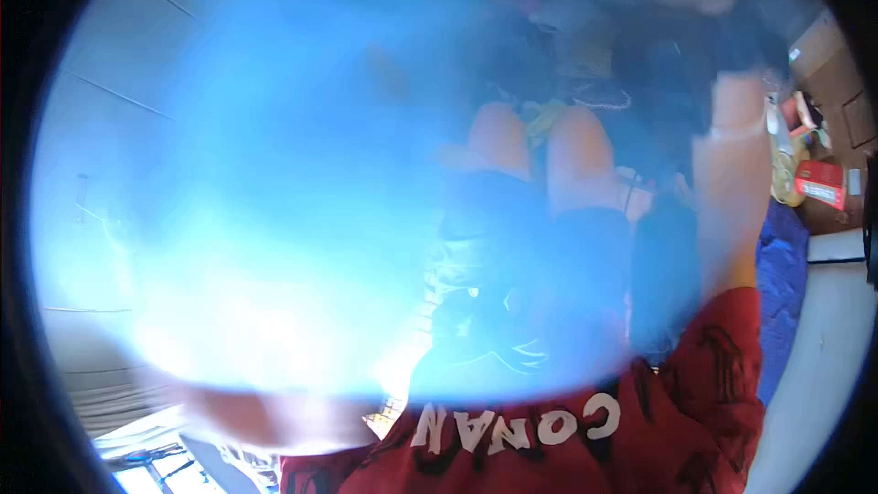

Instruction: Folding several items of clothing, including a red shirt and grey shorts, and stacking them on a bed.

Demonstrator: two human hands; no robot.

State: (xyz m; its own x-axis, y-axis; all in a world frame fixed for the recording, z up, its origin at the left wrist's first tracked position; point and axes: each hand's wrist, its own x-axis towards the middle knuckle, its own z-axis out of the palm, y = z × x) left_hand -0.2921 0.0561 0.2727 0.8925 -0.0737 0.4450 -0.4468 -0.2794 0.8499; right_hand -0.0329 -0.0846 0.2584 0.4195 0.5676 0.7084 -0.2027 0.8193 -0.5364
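Note:
A large, bright blue, see-through blur (274,174) fills much of the head view. Whether it is a thin sheet held close or glare, I cannot tell. My right forearm (729,192) reaches up and away on the right side, out of its dark red sleeve. A pale band crosses the arm near the wrist, and my right hand (737,102) is smeared, its fingers not distinct. At the lower left lies my left forearm (283,423), blurred by motion, below the blue area. My left hand's fingers cannot be made out, nor can anything held in either hand.
My bare knees (581,151) and dark shorts (485,311) show through the blue. Far right, a red packet (820,183) and other small things lie on a brown surface (846,128). Nearer are a blue cloth (780,265) and a pale ledge (823,338).

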